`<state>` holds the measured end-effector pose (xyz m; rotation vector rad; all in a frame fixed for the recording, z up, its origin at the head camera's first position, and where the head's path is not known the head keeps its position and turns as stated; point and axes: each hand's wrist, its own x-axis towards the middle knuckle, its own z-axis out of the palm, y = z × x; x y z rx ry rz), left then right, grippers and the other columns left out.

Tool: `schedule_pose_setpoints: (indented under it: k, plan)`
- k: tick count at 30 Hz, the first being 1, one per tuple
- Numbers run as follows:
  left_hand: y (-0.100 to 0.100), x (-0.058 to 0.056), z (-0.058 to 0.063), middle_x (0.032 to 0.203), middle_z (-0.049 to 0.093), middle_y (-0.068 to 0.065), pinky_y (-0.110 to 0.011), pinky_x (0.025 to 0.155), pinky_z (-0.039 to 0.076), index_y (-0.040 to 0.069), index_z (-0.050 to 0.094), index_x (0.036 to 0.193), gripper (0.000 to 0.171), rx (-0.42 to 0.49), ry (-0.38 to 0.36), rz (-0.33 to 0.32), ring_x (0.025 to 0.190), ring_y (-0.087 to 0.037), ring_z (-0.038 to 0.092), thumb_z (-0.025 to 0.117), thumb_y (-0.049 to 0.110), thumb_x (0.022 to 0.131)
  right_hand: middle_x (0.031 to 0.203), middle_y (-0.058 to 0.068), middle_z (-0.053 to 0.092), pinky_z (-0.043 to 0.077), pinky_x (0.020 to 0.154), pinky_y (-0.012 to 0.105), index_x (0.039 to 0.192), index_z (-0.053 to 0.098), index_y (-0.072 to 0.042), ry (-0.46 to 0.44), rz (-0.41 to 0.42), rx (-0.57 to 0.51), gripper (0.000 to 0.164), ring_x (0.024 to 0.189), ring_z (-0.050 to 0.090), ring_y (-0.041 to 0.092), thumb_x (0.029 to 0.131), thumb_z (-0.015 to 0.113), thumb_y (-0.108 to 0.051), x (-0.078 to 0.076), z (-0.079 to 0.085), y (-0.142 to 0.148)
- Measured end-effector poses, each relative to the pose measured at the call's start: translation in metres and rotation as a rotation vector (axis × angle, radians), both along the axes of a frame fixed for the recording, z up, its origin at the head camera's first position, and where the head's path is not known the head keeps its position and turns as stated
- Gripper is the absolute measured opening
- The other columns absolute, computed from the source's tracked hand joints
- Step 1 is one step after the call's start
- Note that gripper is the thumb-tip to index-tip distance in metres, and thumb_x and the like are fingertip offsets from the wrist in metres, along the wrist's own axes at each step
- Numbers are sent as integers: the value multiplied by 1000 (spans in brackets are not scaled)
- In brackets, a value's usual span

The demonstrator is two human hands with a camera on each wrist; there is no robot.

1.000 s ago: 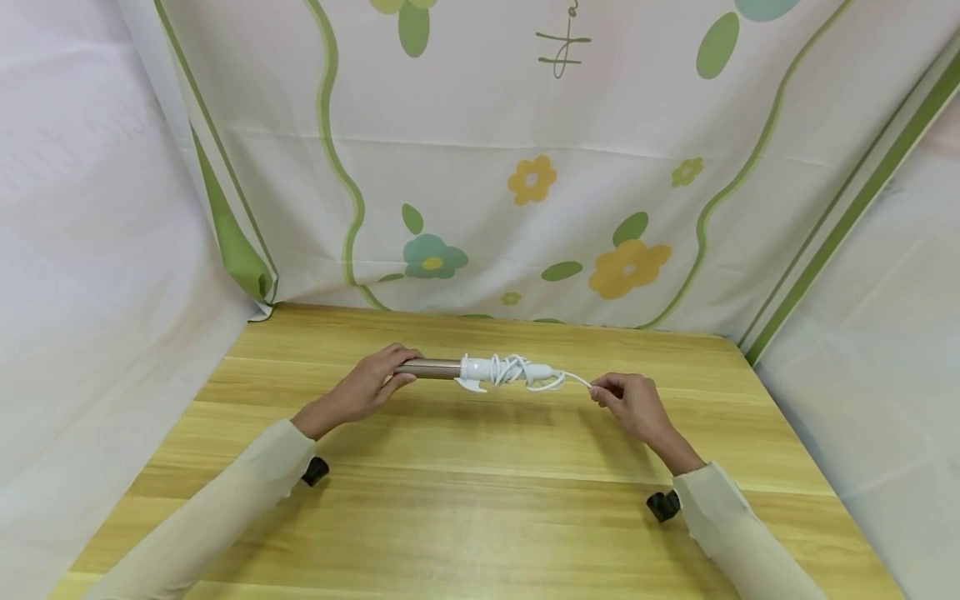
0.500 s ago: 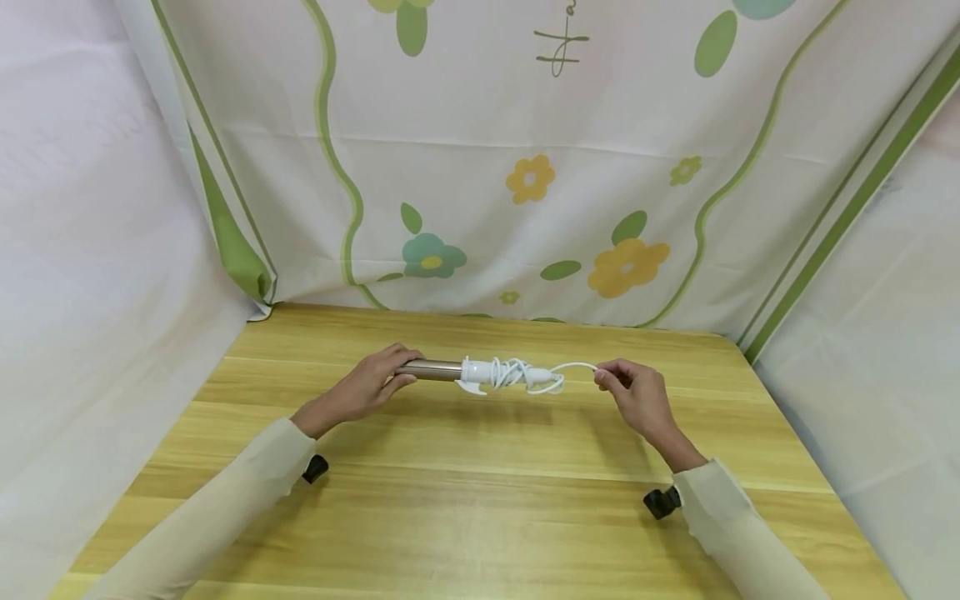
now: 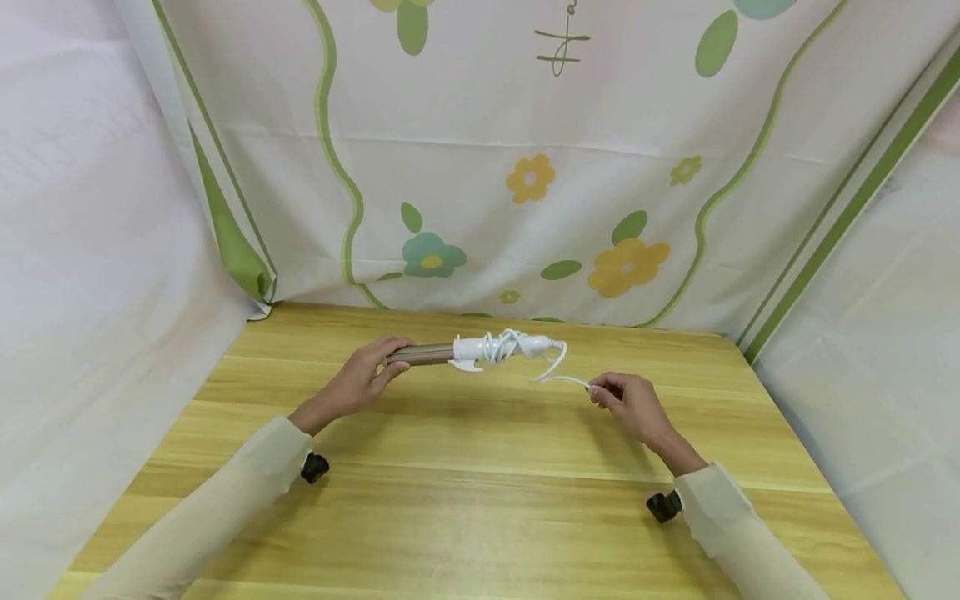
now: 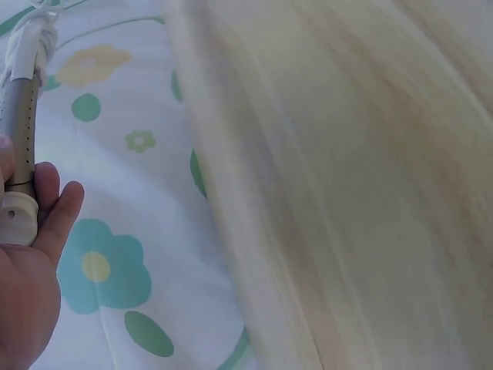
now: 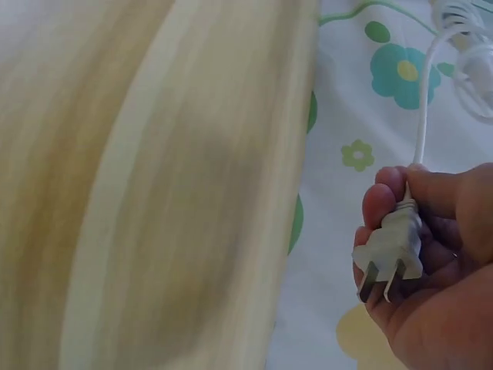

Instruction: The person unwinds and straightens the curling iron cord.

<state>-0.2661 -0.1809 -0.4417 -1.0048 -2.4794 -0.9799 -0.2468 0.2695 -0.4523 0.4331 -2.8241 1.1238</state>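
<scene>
A curling iron with a bronze barrel and white handle is held above the table, lying nearly level. My left hand grips its barrel near the tip; the left wrist view shows fingers around the barrel, which has a row of small holes. White cord is wound in loops about the handle, and a loose length sags from its end. My right hand pinches that length at its far end, where the right wrist view reveals a white two-pin plug against the curled fingers.
Below lies a wood-grain table. A flower-print cloth hangs behind its back edge, and pale cloth walls stand at both sides. A small black device shows beneath each sleeve cuff.
The curling iron has risen slightly with my left hand, its handle end tilting up. My right hand went up a little, then back down. The cord's free part now hangs longer.
</scene>
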Motion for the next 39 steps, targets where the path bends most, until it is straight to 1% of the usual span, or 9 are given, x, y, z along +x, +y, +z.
schedule_pose_setpoints:
  k: [4,7,9,14,17,22,26,34,39]
  plan:
    - [-3,-1,4,116,65,-14,-42,79,50,2,58,129,31,40,-32,31,95,-22,63,56,12,101,87,14,70,44,55,24,102,73,-2,-36,30,3,19,75,61,33,98,62,-17,1,-2,0]
    - [-5,-1,5,117,64,-15,-43,80,50,2,58,130,32,42,-51,34,96,-23,63,57,13,100,85,13,69,41,54,24,101,73,-4,-43,41,0,19,68,57,24,98,62,-19,2,-1,0]
    - [-5,-1,4,117,64,-14,-42,79,50,2,58,131,32,33,-56,26,95,-22,63,56,13,101,86,13,70,45,56,25,100,74,-6,-50,68,-10,20,68,59,20,98,62,-22,3,2,1]
    - [-6,-1,-1,113,64,-11,-38,78,49,2,57,132,33,16,-67,11,93,-18,60,56,13,101,87,14,72,55,65,32,98,75,-10,-104,163,-106,19,74,67,20,97,64,-26,7,16,0]
    - [-8,-1,-1,112,64,-10,-38,78,48,2,57,132,33,8,-78,-1,92,-17,59,56,13,101,87,11,72,54,58,33,99,74,-9,-114,168,-178,19,73,68,15,98,63,-24,9,26,0]
    - [-8,0,-2,112,64,-9,-35,76,48,4,58,132,32,0,-74,-30,88,-14,57,57,13,100,89,13,73,50,50,30,104,72,-4,-39,109,-284,22,75,70,10,99,61,-22,6,36,0]
    - [-9,0,-1,113,64,-9,-34,76,48,4,58,131,32,0,-69,-42,88,-14,57,58,12,100,90,19,72,50,49,29,104,72,-2,11,34,-303,25,73,70,8,98,62,-24,4,37,2]
    - [-11,2,3,115,64,-8,-35,77,48,4,58,131,32,-8,-88,-44,88,-15,57,58,12,100,86,16,74,52,47,29,100,74,-5,128,-136,-194,23,67,66,-1,96,65,-26,-1,32,3]
    - [-11,3,4,114,64,-8,-34,77,48,5,58,131,32,-8,-89,-49,89,-14,57,57,12,100,82,12,74,51,51,24,97,75,-6,181,-186,-87,20,66,64,-2,96,66,-24,-4,28,5]
